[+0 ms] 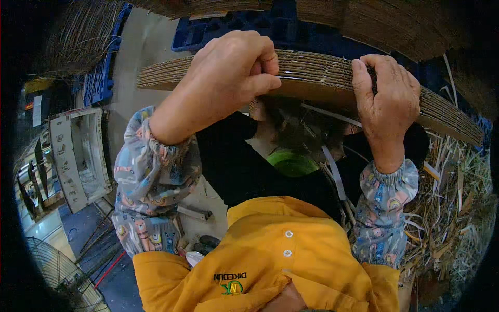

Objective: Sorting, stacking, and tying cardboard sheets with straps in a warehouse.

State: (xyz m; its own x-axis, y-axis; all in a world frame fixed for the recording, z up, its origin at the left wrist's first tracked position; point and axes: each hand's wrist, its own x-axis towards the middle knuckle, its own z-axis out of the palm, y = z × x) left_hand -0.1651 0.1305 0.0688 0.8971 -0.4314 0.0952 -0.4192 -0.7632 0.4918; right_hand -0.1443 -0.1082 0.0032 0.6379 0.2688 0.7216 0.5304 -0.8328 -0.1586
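Both hands gripping a cardboard stack [312, 78] held up at 12 o'clock: left hand [231, 70] curling its fingers over the near edge, right hand [387, 99] clamping it at 2 o'clock — stiff, bulky, probably heavy, sheets liable to slide, so edges are best pinched together.

The head camera looked steeply down from close above, past the yellow shirt [275, 260], facing forward onto the cardboard stack [312, 75].
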